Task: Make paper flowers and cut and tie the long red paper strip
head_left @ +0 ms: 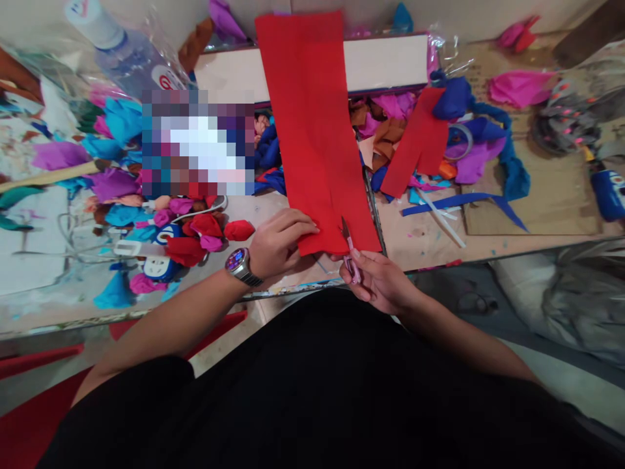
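A long red sheet [312, 117] lies from the back of the table to its front edge, over a pale flat box. My left hand [280, 242], with a watch on the wrist, is closed at the sheet's front left corner, its fingertips on the red material. Near the front right part of the sheet, my right hand [378, 280] holds small scissors [350, 251] by their pink handles. The blades point away from me over the sheet, where a short slit shows just beyond the tips.
A clear bottle [127, 58] stands at the back left. Crumpled coloured pieces and a white cable surround a blue-and-white power strip [163, 257] on the left. To the right are a smaller red piece [417, 143], a tape roll [459, 142] and cardboard [547, 189].
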`<action>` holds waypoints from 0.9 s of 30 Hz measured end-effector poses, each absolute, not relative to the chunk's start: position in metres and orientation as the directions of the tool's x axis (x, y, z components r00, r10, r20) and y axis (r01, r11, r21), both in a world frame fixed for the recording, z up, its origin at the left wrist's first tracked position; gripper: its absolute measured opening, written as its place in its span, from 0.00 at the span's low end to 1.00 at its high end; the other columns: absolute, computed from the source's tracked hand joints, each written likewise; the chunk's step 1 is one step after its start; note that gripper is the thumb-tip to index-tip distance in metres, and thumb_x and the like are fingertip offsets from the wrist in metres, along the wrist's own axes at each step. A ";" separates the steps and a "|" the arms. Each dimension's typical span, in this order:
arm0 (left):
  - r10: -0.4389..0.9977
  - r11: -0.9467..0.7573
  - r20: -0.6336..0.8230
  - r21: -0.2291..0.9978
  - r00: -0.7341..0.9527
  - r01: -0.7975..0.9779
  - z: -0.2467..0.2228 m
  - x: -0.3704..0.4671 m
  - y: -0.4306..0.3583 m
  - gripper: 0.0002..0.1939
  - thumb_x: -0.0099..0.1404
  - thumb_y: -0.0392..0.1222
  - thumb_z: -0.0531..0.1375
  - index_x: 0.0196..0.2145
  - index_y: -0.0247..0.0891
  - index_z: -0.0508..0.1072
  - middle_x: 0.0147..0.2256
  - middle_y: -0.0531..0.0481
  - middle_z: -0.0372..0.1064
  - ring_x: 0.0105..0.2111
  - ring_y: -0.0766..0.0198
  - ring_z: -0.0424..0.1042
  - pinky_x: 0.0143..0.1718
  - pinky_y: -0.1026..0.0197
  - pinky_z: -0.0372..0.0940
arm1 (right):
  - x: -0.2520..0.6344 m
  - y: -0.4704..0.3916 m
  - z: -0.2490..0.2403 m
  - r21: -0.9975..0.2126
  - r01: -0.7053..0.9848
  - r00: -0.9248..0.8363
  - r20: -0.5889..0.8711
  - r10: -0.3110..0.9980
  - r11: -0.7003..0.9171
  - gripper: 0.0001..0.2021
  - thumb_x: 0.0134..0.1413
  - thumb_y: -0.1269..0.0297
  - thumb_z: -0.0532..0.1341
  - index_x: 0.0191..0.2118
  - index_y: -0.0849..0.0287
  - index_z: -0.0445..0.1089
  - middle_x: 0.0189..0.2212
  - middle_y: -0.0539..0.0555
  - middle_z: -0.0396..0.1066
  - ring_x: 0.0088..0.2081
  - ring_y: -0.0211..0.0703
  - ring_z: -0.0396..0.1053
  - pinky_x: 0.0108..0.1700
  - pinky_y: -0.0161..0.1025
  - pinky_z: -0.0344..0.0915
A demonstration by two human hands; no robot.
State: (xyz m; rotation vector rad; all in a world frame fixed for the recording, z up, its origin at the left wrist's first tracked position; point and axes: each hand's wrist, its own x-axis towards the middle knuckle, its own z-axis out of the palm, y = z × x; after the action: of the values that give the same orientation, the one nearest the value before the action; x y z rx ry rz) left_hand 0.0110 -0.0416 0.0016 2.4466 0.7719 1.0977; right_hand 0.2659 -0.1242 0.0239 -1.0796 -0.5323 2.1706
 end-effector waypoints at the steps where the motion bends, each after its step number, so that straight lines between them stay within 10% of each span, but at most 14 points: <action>1: 0.596 -0.798 0.584 0.507 0.552 0.326 0.001 0.011 -0.042 0.14 0.73 0.49 0.65 0.53 0.43 0.78 0.47 0.41 0.82 0.49 0.53 0.81 0.52 0.49 0.76 | 0.266 -0.124 0.024 -0.604 -0.365 -0.449 -0.552 0.703 -0.708 0.23 0.64 0.43 0.70 0.45 0.61 0.75 0.29 0.49 0.73 0.17 0.28 0.59 0.17 0.32 0.40; 27: 0.540 -0.828 0.571 0.490 0.618 0.272 -0.001 0.009 -0.041 0.14 0.73 0.37 0.62 0.54 0.43 0.78 0.47 0.41 0.82 0.50 0.53 0.81 0.52 0.46 0.77 | 0.263 -0.123 0.028 -0.607 -0.392 -0.410 -0.558 0.721 -0.692 0.24 0.58 0.45 0.75 0.31 0.61 0.68 0.29 0.49 0.71 0.19 0.27 0.58 0.21 0.32 0.44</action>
State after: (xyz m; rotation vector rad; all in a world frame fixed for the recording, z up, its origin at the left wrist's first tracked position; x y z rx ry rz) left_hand 0.0088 -0.0409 -0.0013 2.4885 0.6506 1.0486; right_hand 0.2629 -0.1231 0.0284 -1.1001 -0.5076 2.1253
